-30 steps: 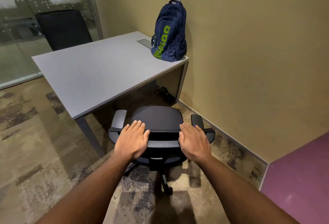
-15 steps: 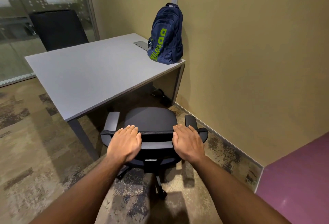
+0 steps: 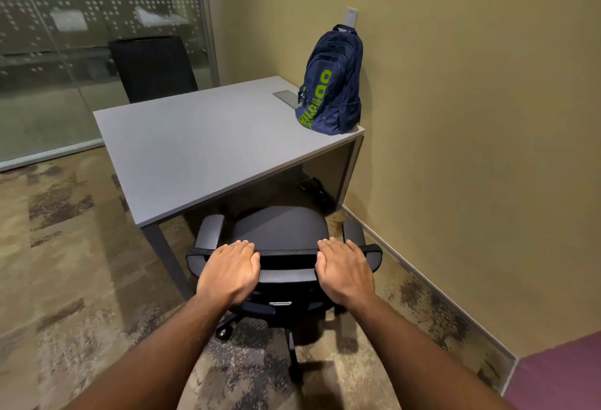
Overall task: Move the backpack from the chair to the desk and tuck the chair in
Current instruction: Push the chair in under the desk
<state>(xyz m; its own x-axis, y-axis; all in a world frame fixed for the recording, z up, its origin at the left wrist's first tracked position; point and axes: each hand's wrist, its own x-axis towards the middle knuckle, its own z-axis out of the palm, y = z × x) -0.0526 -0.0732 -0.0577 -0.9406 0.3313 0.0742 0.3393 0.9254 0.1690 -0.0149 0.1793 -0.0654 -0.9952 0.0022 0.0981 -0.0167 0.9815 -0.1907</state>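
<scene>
A navy backpack (image 3: 331, 84) with green lettering stands upright on the far right corner of the grey desk (image 3: 201, 149), leaning against the wall. The black office chair (image 3: 281, 230) stands at the desk's near edge, its seat front just under the desktop. Both palms rest on top of its backrest: my left hand (image 3: 229, 273) grips the left part, my right hand (image 3: 346, 271) the right part. Fingers curl over the top rim.
A second dark chair (image 3: 153, 68) stands behind the desk by a glass partition (image 3: 65, 68). The tan wall (image 3: 471, 149) runs close along the right side. A desk leg (image 3: 166, 247) stands left of the chair. Patterned carpet covers the floor; a purple surface (image 3: 559, 374) is at the lower right.
The chair has rolled slightly forward toward the desk with both hands on its backrest. The view has shifted, showing more of the room.
</scene>
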